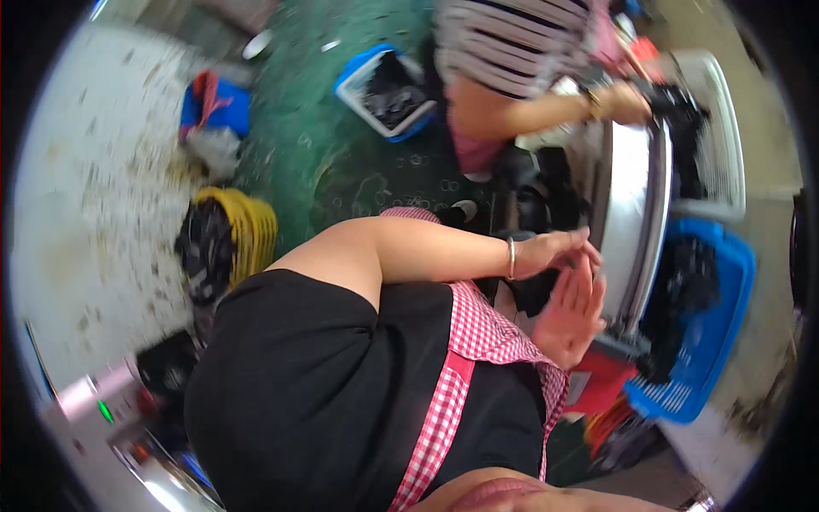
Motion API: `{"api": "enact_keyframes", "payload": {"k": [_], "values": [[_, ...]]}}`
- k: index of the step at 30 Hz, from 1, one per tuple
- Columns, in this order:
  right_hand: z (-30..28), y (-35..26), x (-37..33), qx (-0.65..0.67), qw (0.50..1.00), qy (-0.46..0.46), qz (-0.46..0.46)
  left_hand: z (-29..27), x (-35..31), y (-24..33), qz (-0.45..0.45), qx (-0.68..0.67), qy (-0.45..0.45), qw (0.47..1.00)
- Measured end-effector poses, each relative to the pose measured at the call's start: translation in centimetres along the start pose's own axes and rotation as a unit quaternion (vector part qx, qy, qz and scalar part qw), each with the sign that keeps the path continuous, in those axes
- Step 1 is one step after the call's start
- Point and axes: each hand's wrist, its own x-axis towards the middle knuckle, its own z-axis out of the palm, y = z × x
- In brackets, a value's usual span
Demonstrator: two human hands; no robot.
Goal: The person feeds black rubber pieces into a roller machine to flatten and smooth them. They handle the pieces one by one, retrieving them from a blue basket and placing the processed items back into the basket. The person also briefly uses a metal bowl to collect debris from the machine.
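Observation:
My left hand (553,253), with a bangle at its wrist, reaches across in front of my body. Its fingers are loosely stretched and lie against the fingertips of my right hand (576,311). That right hand is raised with the palm showing and the fingers extended. Nothing shows between the two hands. They are beside a long metal-edged bench or machine (630,183); a red box-like thing (597,375) is just below the right hand. My red-and-white checked apron (503,324) hangs over a black top. The right forearm is mostly hidden behind the apron.
A person in a striped top (520,51) handles black pieces over a white basket (717,128). A blue basket (725,341) with black pieces stands right. On the green floor are a blue-and-white basket (401,128), a yellow basket (247,226) and a blue bin (230,111).

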Motion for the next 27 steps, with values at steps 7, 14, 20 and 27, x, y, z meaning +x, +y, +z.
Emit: {"api": "enact_keyframes", "payload": {"k": [7, 14, 20, 27], "values": [[16.3, 11.6, 7.6, -0.454, 0.702, -0.527, -0.155, -5.0, -11.8, 8.1, 0.303, -0.186, 0.16, 0.921], [24.0, 33.4, 9.0, -0.252, 0.827, -0.477, 0.155, -12.4, -22.6, 9.4, 0.486, 0.054, 0.426, 0.761], [34.5, 41.9, -0.7, -0.005, 0.757, -0.403, 0.514, -27.5, -37.2, 15.9, 0.28, 0.364, 0.73, 0.507], [48.4, 68.8, 7.1, -0.169, 0.617, -0.763, 0.088, -46.6, -49.6, 31.7, 0.498, -0.259, 0.537, 0.63]]}}
